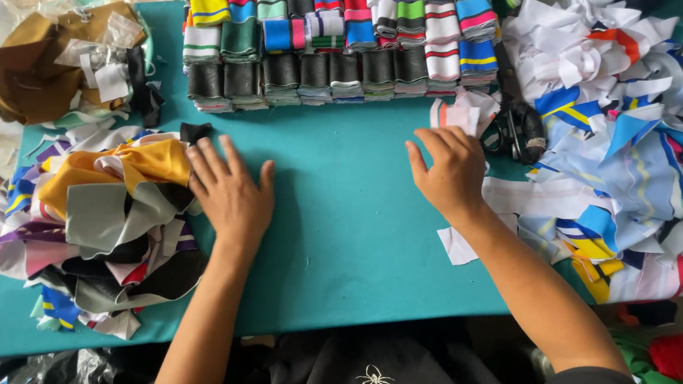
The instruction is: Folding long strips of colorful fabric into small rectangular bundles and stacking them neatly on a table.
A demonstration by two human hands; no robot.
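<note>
Left hand, fingers spread flat, touching soft, light fabric scraps at table's left edge; best pinched anywhere. Right hand open, empty, near white offcuts.

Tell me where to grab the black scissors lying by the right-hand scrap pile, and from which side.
Take the scissors by the looped handles, which seem to sit at the near end. Come from the left over the teal cloth, where the right hand already lies; fabric scraps crowd the right side and partly hide the blades.
</note>
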